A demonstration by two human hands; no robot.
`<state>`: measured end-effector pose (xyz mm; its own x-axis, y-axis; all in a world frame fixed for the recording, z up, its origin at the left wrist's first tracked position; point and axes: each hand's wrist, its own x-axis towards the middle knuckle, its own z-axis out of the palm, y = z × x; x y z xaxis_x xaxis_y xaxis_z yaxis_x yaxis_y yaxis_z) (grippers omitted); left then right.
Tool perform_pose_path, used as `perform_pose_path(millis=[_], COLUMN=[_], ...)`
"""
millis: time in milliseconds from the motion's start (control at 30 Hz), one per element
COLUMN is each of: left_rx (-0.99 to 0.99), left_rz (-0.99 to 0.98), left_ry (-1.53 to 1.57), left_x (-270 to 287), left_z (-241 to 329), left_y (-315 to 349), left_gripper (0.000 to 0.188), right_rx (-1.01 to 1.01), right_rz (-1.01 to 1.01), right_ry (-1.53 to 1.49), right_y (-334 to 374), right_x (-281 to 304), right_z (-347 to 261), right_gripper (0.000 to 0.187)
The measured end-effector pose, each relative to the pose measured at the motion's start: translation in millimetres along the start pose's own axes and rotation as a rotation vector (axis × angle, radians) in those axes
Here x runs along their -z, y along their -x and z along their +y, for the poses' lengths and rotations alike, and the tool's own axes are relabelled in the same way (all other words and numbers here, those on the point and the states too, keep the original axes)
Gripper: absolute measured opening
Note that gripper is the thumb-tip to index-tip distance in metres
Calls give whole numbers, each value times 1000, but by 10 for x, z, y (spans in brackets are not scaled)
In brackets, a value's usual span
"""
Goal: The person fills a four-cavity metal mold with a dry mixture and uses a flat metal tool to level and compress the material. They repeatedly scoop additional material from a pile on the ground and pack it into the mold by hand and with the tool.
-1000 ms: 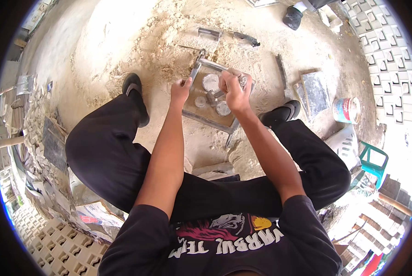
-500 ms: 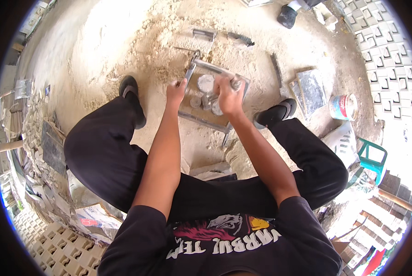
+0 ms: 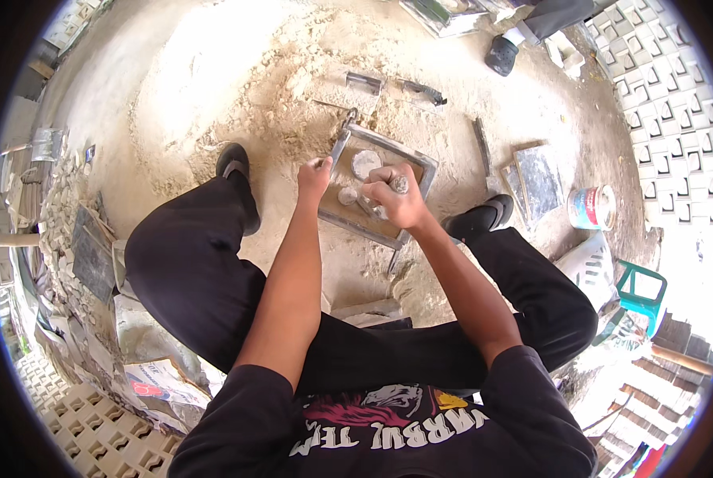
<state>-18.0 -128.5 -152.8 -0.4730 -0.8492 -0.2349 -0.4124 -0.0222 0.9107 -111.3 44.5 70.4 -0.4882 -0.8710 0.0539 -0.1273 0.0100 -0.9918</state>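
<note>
Frame [image 3: 396,146]: it lies on the sandy ground [image 3: 460,119] between my feet, a grey four-sided rim turned at a slant, with packed material inside. My left hand [image 3: 314,177] is closed around its left bar, near the middle, with the thumb upward. My right hand [image 3: 394,191] is over the inside of the frame, curled in a fist around a tool [image 3: 400,184]; the tool's rounded end pokes out of the top of the fist, and most of its lower part is hidden. Inside the rim, a large disc [image 3: 366,164] sits toward the far side and a small disc [image 3: 348,195] lies nearer my left hand. A third pale shape beneath my right hand is too covered to make out.

Past the far side of the frame are a metal channel [image 3: 364,82] and a dark piece [image 3: 424,92], side by side. To the right lie a dark bar [image 3: 482,147] and two flat panels [image 3: 538,179], with a bucket [image 3: 591,209] just beside them. Nearer me on that side stand a white sack [image 3: 587,263] and a green stool [image 3: 642,291]. Another person's shoe [image 3: 501,56] rests at the far right, near pale blocks [image 3: 675,119].
</note>
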Motion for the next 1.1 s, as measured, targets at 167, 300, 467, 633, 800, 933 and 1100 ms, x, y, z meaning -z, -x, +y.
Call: perform_pose_path(millis=[167, 300, 467, 633, 800, 933, 1100], left_rx=[75, 98, 31, -8, -73, -128, -219], left_rz=[-47, -22, -49, -230, -357, -361, -414], left_ry=[147, 37, -76, -383, -574, -611, -610], left_x=[50, 97, 79, 332, 321, 548, 549], left_z=[-146, 21, 235, 155, 605, 831, 1790], left_y=[-71, -31, 79, -141, -103, -182, 38], left_gripper=[37, 36, 36, 49, 53, 46, 44], right_rx=[11, -8, 309, -198, -114, -127, -102], right_rz=[-330, -99, -248, 17, 303, 706, 793], right_ry=[57, -45, 76, -118, -470, -274, 131], right_y=[-16, 112, 130, -24, -339, -611, -840], right_x=[85, -120, -132, -171, 412, 634, 1372], right_z=[-22, 42, 5, 8, -353, -784, -719], right_gripper=[9, 17, 15, 16, 35, 44, 51])
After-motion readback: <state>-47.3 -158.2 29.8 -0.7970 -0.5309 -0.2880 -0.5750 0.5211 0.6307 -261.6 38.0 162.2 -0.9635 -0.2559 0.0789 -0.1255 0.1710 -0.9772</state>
